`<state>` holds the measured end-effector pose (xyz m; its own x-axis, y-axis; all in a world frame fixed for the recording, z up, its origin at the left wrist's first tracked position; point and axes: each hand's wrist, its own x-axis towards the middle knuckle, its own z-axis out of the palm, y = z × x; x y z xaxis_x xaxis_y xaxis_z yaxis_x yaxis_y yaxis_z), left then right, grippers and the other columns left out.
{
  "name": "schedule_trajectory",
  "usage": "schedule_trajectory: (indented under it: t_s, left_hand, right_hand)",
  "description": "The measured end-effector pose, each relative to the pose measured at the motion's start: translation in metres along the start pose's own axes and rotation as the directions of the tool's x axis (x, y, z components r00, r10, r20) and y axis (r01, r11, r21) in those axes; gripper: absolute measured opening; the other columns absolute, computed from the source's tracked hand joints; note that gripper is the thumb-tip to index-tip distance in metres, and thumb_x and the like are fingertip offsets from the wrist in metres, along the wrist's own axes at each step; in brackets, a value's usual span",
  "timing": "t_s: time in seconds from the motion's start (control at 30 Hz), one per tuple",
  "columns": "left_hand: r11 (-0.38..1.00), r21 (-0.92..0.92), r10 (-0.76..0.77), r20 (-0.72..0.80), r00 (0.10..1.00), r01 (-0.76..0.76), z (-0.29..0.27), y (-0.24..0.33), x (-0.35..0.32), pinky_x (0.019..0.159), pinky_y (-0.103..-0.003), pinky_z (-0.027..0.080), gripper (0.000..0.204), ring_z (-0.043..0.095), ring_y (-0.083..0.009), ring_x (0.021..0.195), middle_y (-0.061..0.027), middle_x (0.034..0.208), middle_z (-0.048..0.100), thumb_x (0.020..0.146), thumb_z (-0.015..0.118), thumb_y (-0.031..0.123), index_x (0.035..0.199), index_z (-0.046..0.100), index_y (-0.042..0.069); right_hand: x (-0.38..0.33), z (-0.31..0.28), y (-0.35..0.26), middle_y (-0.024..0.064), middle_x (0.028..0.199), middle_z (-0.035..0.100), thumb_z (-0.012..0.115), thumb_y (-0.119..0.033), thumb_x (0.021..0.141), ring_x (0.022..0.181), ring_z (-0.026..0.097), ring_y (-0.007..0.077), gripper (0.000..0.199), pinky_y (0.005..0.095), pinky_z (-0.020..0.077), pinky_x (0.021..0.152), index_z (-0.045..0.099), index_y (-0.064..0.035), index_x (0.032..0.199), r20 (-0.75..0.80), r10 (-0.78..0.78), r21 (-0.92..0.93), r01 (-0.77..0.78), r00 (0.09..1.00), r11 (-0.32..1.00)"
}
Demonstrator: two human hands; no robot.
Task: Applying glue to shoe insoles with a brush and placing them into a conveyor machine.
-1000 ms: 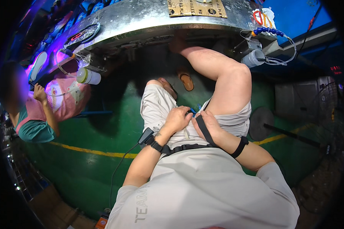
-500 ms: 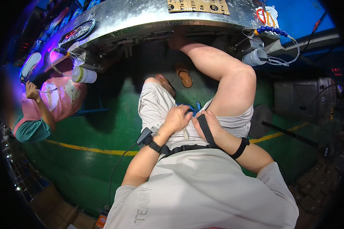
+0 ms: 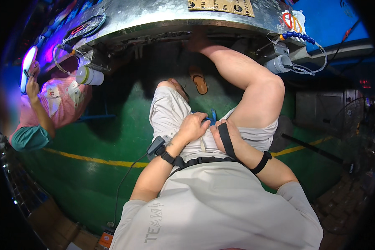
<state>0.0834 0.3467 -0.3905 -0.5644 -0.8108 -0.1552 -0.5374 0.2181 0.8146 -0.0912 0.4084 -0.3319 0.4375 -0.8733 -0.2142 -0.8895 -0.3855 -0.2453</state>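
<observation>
Metal surface (image 3: 154, 18): located beyond my shorts (image 3: 168, 112); neither of my hands reaches it. Co-worker (image 3: 66, 96), in a pink apron, left of my shorts: the one clear change. The co-worker's hand (image 3: 32, 86) has risen to a white, shoe-shaped piece (image 3: 28, 62). This alters nothing in my own position; both my hands lie where they lay. My shorts are directly beneath them. Left hand (image 3: 192, 127): resting on the front of my shorts, fingers loosely bent, no object visible. Right hand (image 3: 234, 135): beside it on the shorts, just apart, fingers curled downward. Both palms are hidden, so I cannot tell whether either encloses anything. Black strap (image 3: 225, 138): crosses the back of my right hand. Blue item (image 3: 213, 114): just beyond my fingers, between the legs of my shorts; kind undetermined.
</observation>
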Motion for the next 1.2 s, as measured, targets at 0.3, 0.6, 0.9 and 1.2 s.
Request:
schedule_trajectory:
  t_s: [0.3,0.6,0.9,1.2]
  left_hand:
    - [0.998,-0.015,-0.061,0.033,0.998,0.062,0.000,-0.004,-0.003,0.083,-0.045,0.053,0.031,0.067,-0.0412,0.091,-0.0233,0.099,0.070,0.087,0.066,0.023,0.103,0.071,-0.003]
    - [0.992,-0.117,-0.048,-0.020,0.999,0.045,0.002,-0.009,-0.005,0.082,-0.047,0.053,0.035,0.067,-0.0416,0.091,-0.0230,0.100,0.070,0.088,0.067,0.026,0.105,0.070,-0.004]
    - [0.983,-0.169,-0.072,-0.005,0.997,0.070,-0.001,-0.009,-0.006,0.085,-0.045,0.052,0.033,0.066,-0.0402,0.096,-0.0221,0.103,0.070,0.087,0.067,0.023,0.107,0.069,-0.004]
    - [0.977,-0.191,-0.093,0.018,0.995,0.095,-0.005,-0.007,-0.006,0.086,-0.045,0.052,0.034,0.066,-0.0400,0.096,-0.0223,0.104,0.070,0.087,0.066,0.022,0.108,0.069,-0.005]
  right_hand:
    - [0.069,-0.042,0.044,0.0094,0.093,0.059,0.055,-0.019,0.083,0.097,0.054,0.0262,0.018,0.0408,0.0406,0.084,0.065,-0.0069,0.093,-0.077,-0.139,-0.354,0.103,0.987,0.929]
    - [0.187,0.003,0.101,0.0233,0.156,0.038,0.052,-0.021,0.096,0.115,0.057,0.0287,0.044,0.0391,0.0502,0.091,0.056,-0.0011,0.134,0.210,0.113,-0.616,0.041,0.971,0.787]
    - [0.214,0.021,0.110,0.0288,0.161,0.026,0.049,-0.025,0.100,0.104,0.064,0.0283,0.040,0.0415,0.0501,0.072,0.065,-0.0085,0.133,0.444,0.397,-0.806,0.165,0.803,0.569]
    - [0.207,0.021,0.106,0.0293,0.158,0.032,0.047,-0.027,0.099,0.079,0.064,0.0247,0.040,0.0438,0.0447,0.065,0.069,-0.0068,0.124,0.464,0.413,-0.837,0.235,0.784,0.494]
